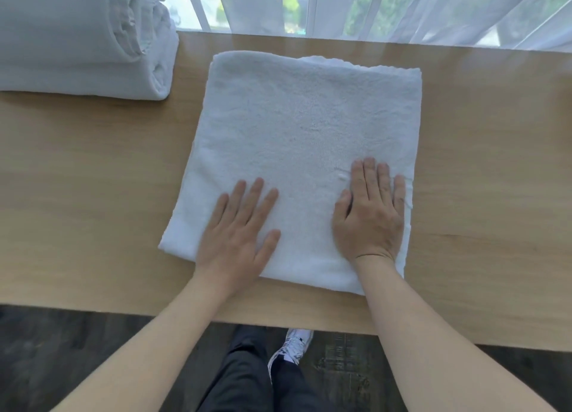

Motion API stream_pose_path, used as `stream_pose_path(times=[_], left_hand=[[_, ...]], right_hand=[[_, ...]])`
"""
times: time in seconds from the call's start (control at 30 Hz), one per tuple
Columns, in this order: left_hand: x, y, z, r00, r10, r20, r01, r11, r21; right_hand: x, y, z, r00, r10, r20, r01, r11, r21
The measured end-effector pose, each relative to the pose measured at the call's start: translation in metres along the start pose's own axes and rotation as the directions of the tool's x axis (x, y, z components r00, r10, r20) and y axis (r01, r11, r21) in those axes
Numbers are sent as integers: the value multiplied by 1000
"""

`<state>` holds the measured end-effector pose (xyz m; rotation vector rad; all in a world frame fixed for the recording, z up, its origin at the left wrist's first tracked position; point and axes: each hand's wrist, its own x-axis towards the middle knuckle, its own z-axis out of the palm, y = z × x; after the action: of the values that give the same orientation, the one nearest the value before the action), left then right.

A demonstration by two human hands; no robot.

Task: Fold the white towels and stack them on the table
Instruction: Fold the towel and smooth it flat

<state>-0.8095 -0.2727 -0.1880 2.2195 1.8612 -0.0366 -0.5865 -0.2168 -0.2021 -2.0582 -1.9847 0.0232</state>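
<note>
A white towel [297,133], folded into a thick rectangle, lies flat in the middle of the wooden table [93,195]. My left hand [238,232] presses palm-down on its near left part, fingers straight and spread. My right hand [371,213] lies flat on its near right part, fingers straight and close together. A stack of folded white towels [77,40] sits at the table's far left corner, apart from both hands.
Sheer white curtains [371,6] hang over a window along the table's far edge. The table's near edge runs just below my forearms, with dark floor, my legs and a white shoe [294,346] beneath it. Bare wood lies left and right of the towel.
</note>
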Motion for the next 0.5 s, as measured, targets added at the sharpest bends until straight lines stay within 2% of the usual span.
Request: stream_pose_path(times=[0.13,0.2,0.27,0.37,0.43,0.5], left_hand=[[10,5,2,987,-159,20,160,987,-4],[24,37,5,993,-113,18,114,993,-36],[33,66,7,1000,24,5,-24,999,-35],[37,69,7,988,153,6,-153,988,-31],[34,48,6,988,157,-8,-157,987,-18],[31,17,5,998,42,-41,-44,998,-44]], right_hand=[[1,-2,-2,1000,11,13,-11,1000,0],[1,-1,-2,1000,7,20,-7,1000,-7],[1,-1,-1,1000,3,25,-2,1000,-11],[0,1,0,1000,4,-5,-4,1000,3],[1,2,1,1000,7,-19,-6,1000,15],[0,1,1,1000,2,-16,-1,1000,18]])
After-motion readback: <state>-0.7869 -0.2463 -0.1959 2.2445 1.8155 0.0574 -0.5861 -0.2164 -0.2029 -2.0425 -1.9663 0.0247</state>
